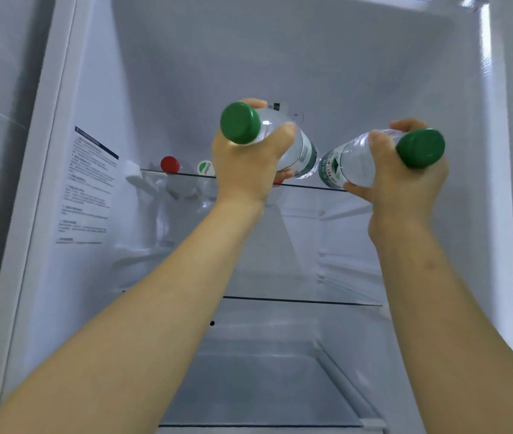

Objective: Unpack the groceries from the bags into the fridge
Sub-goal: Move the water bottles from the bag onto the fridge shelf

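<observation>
**Now holding two water bottles at the upper shelf**

Seen from the head camera, the left hand (248,170) is gripping a green-capped water bottle (303,151) around its neck. The right hand (405,189) is clasping a second bottle (352,161) the same way. Both bottles are tilting, their bases nearly meeting above the upper glass shelf (311,186) of the fridge (280,57). A red-capped bottle (170,164) is standing on that shelf, far left.

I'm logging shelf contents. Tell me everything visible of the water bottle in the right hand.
The water bottle is clear plastic with a green cap and a green, white and red label round its body. It is held tilted, cap toward the camera, base pointing in toward the top glass shelf. The right hand grips it just below the cap. Its label end sits close to the other bottle, in the left hand; contact cannot be told.
</observation>
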